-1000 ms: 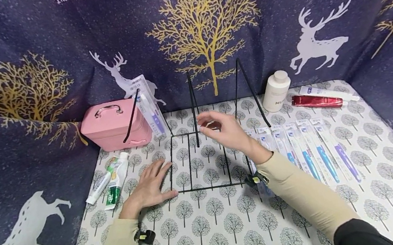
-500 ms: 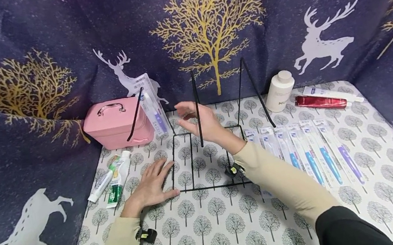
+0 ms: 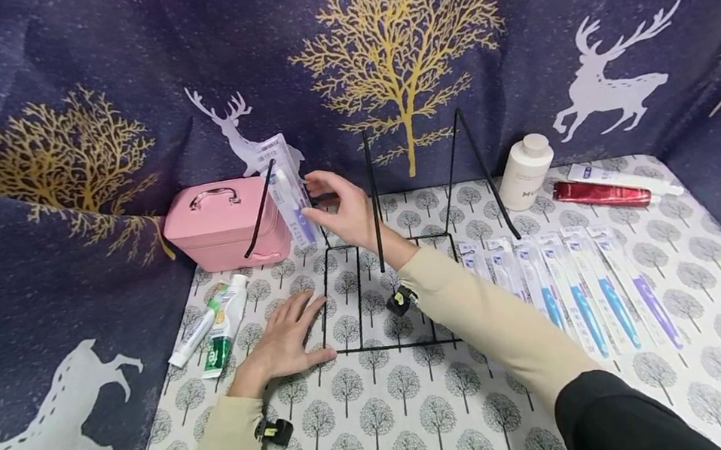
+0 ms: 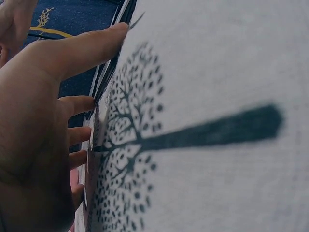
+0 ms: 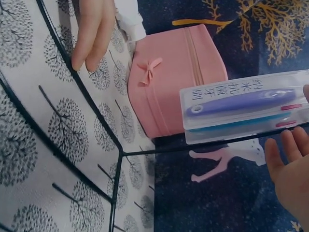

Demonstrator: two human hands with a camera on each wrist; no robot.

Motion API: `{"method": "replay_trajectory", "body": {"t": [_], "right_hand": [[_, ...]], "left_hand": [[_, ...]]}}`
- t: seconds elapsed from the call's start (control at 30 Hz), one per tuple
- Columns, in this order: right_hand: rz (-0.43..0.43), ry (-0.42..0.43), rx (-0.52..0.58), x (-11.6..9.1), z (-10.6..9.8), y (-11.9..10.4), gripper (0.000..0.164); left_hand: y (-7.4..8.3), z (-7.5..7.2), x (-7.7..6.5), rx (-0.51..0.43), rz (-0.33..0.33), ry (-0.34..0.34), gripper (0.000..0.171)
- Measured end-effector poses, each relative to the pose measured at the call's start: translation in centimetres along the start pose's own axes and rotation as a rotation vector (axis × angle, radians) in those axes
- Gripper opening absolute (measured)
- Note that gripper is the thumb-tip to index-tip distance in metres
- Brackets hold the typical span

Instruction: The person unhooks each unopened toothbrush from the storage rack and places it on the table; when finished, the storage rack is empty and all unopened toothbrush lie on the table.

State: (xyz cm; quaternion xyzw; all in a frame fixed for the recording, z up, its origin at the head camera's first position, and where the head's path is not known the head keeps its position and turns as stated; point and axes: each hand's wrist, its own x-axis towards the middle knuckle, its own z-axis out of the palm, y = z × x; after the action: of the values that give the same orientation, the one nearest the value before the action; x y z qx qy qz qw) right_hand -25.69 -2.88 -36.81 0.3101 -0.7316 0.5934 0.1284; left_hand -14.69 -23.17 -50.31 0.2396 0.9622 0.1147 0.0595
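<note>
Where toothbrush packs (image 3: 289,198) lean, the right hand (image 3: 349,215) gapes beside them.

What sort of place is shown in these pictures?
Probably a staged work area: deer-patterned cloth hangs around a table, which holds a wire rack and a row of packaged toothbrushes.

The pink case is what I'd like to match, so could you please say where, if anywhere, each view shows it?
Head: pink case left of centre, at middle height.
Left wrist: only a pink sliver behind the fingers, lower left, possibly it.
Right wrist: upper centre, bow showing.
Shared landmark: left hand, in all three.
</note>
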Motion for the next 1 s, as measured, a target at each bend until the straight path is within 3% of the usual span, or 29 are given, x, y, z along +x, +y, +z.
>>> {"method": "replay_trajectory", "body": {"t": [0.17,0.4,0.5,0.73,1.0], "right_hand": [[0.067,0.007,0.014,0.2,0.8,-0.2,0.048],[0.101,0.043,0.006,0.6,2.1,3.6,0.048],[0.095,0.058,-0.002,0.5,2.2,4.2,0.046],[0.057,0.081,-0.041,0.4,2.7,4.2,0.034],[0.053,0.049,-0.086,0.4,3.1,3.7,0.024]], "left_hand": [[0.0,0.2,0.0,0.006,0.005,0.002,0.096],[0.2,0.3,0.1,0.007,0.022,0.018,0.096],[0.2,0.2,0.2,0.014,0.022,0.016,0.096],[0.2,0.1,0.0,-0.015,-0.006,0.003,0.096],[-0.1,0.1,-0.2,-0.003,-0.014,0.014,0.097]]}}
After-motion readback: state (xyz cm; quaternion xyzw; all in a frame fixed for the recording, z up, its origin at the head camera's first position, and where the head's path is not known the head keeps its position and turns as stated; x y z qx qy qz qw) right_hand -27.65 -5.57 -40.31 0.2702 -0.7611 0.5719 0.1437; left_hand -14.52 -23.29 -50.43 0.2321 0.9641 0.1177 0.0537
